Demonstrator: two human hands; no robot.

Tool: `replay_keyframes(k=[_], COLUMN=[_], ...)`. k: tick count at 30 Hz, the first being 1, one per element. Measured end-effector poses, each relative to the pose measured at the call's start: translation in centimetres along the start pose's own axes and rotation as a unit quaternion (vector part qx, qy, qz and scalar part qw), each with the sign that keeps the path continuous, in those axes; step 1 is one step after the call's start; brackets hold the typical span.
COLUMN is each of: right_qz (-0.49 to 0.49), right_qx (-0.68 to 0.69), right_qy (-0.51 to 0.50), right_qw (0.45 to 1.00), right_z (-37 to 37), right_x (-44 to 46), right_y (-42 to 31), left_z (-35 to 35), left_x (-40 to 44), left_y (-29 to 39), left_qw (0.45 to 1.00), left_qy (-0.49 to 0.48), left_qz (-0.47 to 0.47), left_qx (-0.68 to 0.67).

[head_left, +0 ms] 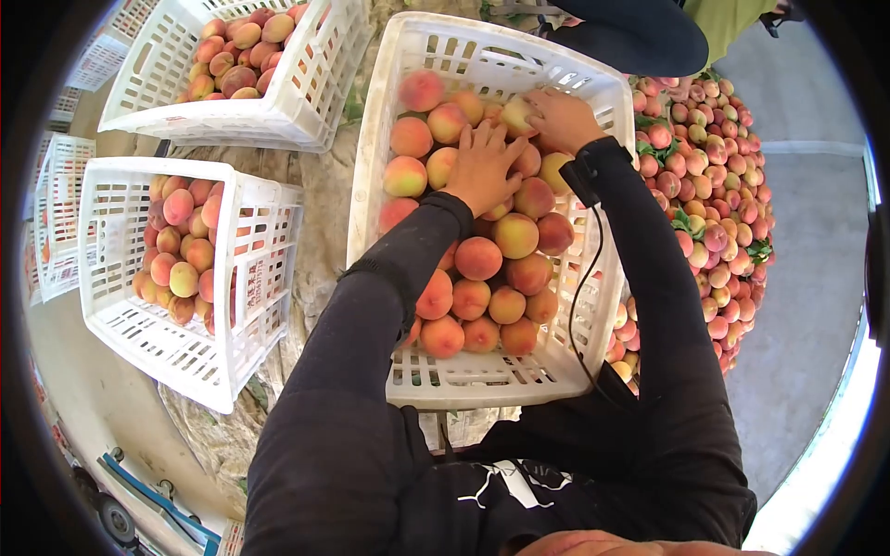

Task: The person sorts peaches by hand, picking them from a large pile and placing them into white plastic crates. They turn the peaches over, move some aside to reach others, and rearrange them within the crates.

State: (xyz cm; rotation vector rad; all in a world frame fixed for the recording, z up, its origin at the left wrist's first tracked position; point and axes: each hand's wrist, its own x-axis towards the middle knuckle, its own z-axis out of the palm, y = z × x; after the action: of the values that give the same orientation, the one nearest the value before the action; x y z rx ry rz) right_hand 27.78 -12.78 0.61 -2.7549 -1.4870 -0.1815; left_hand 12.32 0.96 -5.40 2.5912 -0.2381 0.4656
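A white plastic crate (373,185) stands in front of me with many red and yellow peaches (478,259) in it. My left hand (483,169) lies on the peaches near the crate's middle, palm down, its fingers spread and pointing away from me. To the right of it, my right hand (562,120) reaches in at the far right part of the crate. Its fingers are curved round a yellowish peach (517,116). A black band with a cable sits on my right wrist.
Two more white crates (213,116) (158,167) with peaches stand at the left. A large heap of peaches (714,204) with some green leaves lies at the right. Another person's dark-clothed leg (630,37) is beyond the crate. A blue-framed cart (153,496) is at the lower left.
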Motion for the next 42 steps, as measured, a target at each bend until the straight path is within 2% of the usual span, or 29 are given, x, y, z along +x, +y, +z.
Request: replay_keyframes(k=[2, 4, 6, 7, 8, 10, 11, 13, 16, 17, 18, 20, 24, 26, 28, 30, 31, 32, 33, 34, 35, 36, 37, 42], right_qz=[0.046, 0.089, 0.154, 0.184, 0.185, 0.142, 0.145, -0.006, -0.009, 0.029, 0.025, 0.100, 0.109, 0.103, 0.103, 0.217, 0.213, 0.169, 0.126, 0.084, 0.064, 0.068, 0.066, 0.043], right_qx=[-0.043, 0.012, -0.035, -0.060, -0.055, -0.006, -0.006, 0.122, 0.133, 0.147, 0.148, 0.149, 0.200, 0.195, 0.196, 0.315, 0.319, 0.333, 0.347, 0.359, 0.430, 0.430, 0.415, 0.388], right_qy=[-0.091, -0.079, -0.056, -0.084, -0.085, 0.002, 0.002, -0.031, -0.080, -0.064, -0.066, -0.115, -0.135, -0.120, -0.106, -0.293, -0.293, -0.264, -0.235, -0.205, -0.129, -0.129, -0.134, -0.160], right_qw=[0.994, 0.993, 0.986, 0.977, 0.978, 0.990, 0.989, 0.992, 0.988, 0.987, 0.986, 0.977, 0.964, 0.968, 0.969, 0.876, 0.876, 0.889, 0.899, 0.907, 0.891, 0.891, 0.897, 0.907], right_z=[0.3, 0.8, 1.7, 1.0, 0.4, -0.5, 0.1, 2.2, 4.1, 5.4, 5.5, 5.2, 4.7, 3.3, 2.9, 3.4, 3.7, 4.0, 4.8, 5.1, 5.6, 5.2, 4.8, 3.2], right_x=[-1.3, -2.4, -2.0, -1.3, -0.5, 0.6, 0.9, 1.2, -0.2, -0.5, -0.2, 0.7, 2.4, 3.8, 5.0, 6.5, 6.7, 6.7, 6.4, 5.9, 4.6, 4.1, 3.8, 4.9], right_y=[1.0, 0.3, -1.1, -2.0, -2.8, -3.6, -3.4, -2.9, -2.3, -2.7, -3.2, -3.6, -3.9, -5.8, -7.6, -9.1, -9.0, -8.5, -7.7, -7.1, -6.9, -6.9, -6.8, -6.6], left_z=[0.2, 0.5, 0.3, 0.3, 0.2, 0.3, 0.3, 0.4, 0.3, 0.3, 0.4, 0.6, -0.1, -0.7, 0.6, 0.9, 0.8, 0.6, -1.1, -0.3, 0.9, 0.8, 0.6, -0.7], left_x=[-0.1, -0.1, -0.1, -0.1, -0.2, -0.2, -0.2, -0.1, -0.1, -0.3, -0.6, -0.3, -0.5, -0.4, -0.8, -0.7, -0.7, -0.9, -0.9, -1.0, -0.6, -0.1, 0.0, 0.5], left_y=[0.1, 0.5, -0.1, 0.0, 0.0, 0.0, 0.1, 0.1, 0.1, 0.1, 0.1, 0.1, 0.1, 0.4, 0.2, -0.1, 0.0, 0.1, 0.8, 0.4, -0.2, -0.1, 0.0, -0.3], left_qw=[1.000, 1.000, 1.000, 1.000, 1.000, 1.000, 1.000, 1.000, 0.999, 0.998, 0.998, 0.999, 0.998, 0.997, 0.998, 0.998, 0.999, 0.998, 0.996, 0.996, 0.996, 0.997, 0.993, 0.990], left_qy=[-0.019, -0.020, -0.020, -0.010, 0.000, 0.003, 0.010, 0.003, -0.004, -0.009, -0.008, 0.014, 0.013, -0.050, -0.037, -0.023, 0.004, 0.032, -0.030, -0.033, -0.037, -0.040, -0.095, -0.120], left_qz=[-0.011, -0.007, -0.015, -0.010, -0.002, 0.001, 0.003, 0.004, 0.004, -0.001, -0.005, -0.019, -0.020, -0.027, -0.037, -0.048, -0.029, -0.011, -0.041, -0.043, -0.033, -0.022, -0.026, -0.037], left_qx=[0.011, 0.006, 0.013, 0.007, -0.001, 0.005, 0.010, 0.009, 0.032, 0.054, 0.055, 0.028, 0.052, 0.043, 0.031, 0.028, 0.038, 0.048, 0.072, 0.071, 0.068, 0.064, 0.072, 0.065])
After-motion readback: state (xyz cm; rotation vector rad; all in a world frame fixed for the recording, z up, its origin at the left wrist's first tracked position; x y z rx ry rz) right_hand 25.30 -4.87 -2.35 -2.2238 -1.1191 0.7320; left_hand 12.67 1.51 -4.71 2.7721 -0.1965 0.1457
